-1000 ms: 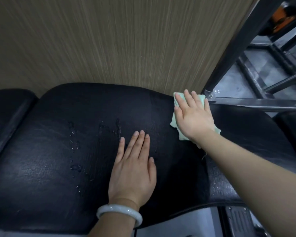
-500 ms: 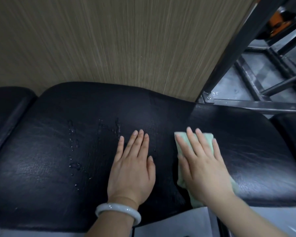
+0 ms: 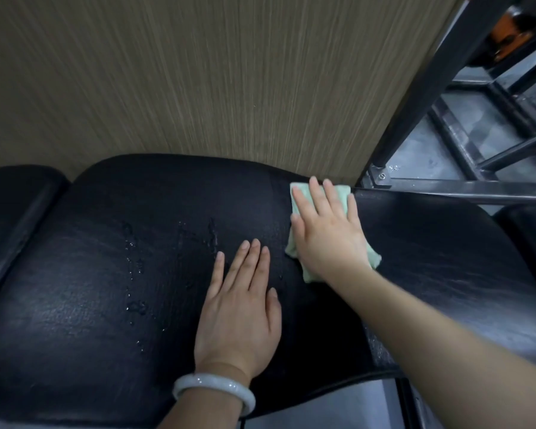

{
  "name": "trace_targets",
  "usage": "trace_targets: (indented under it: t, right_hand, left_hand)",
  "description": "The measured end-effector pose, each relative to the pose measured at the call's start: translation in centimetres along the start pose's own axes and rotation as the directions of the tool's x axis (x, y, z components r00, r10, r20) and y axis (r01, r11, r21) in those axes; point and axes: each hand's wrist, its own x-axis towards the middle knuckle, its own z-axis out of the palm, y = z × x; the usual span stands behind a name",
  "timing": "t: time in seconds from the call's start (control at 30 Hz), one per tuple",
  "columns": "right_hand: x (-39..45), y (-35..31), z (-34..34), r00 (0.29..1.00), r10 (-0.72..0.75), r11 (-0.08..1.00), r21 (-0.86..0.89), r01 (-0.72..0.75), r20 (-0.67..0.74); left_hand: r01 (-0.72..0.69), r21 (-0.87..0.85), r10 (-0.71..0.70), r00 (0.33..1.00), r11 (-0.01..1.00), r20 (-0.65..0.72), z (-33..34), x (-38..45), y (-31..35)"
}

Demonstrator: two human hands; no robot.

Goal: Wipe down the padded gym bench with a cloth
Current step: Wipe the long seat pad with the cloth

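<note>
Looking down from the head view, a black padded bench [image 3: 99, 289] fills the lower frame, its grained vinyl surface catching dull highlights. Water droplets [image 3: 135, 261] lie scattered over the left-centre of the pad, and a fine wet film shows near its right front edge. Behind the bench rises a wall panel [image 3: 198, 72] with vertical wood-grain streaks in grey-brown. At right, a dark steel upright [image 3: 421, 82] meets a horizontal rail [image 3: 464, 188] at a bolted foot; beyond them lies a grey floor crossed by further frame members.

The right hand [image 3: 328, 230] lies flat on a pale green cloth [image 3: 342, 193] at the far edge of the pad, near the upright's foot; its fingers are straight and spread, pressing the cloth down rather than curling round it. The left hand [image 3: 242, 308] rests palm-down on the bare pad nearer the camera, fingers straight and close together, holding nothing. A pale bangle [image 3: 214, 390] circles the left wrist.

Much of the cloth is hidden beneath the right hand; only its far corners and two near edges show. A second black pad [image 3: 10, 205] at left is cut off by the frame edge, as is another at far right. An orange object at top right is too blurred to identify.
</note>
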Motion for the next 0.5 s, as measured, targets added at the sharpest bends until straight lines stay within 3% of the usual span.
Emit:
trace_targets:
  t: [0.1, 0.27, 0.5]
  right_hand:
    - [-5.3, -0.3, 0.8, 0.994, -0.066, 0.998, 0.011, 0.068, -0.089]
    - [-10.8, -0.7, 1.2, 0.99, -0.092, 0.996, 0.007, 0.093, -0.104]
    - [-3.7, -0.1, 0.2, 0.998, -0.063, 0.997, 0.031, 0.064, -0.03]
  left_hand:
    - [-0.005, 0.012, 0.005, 1.0, 1.0, -0.004, 0.1, 0.0, 0.0]
    - [-0.003, 0.004, 0.003, 1.0, 1.0, -0.011, 0.0, 0.0, 0.0]
    - [-0.007, -0.016, 0.007, 1.0, 1.0, -0.009, 0.0, 0.0, 0.0]
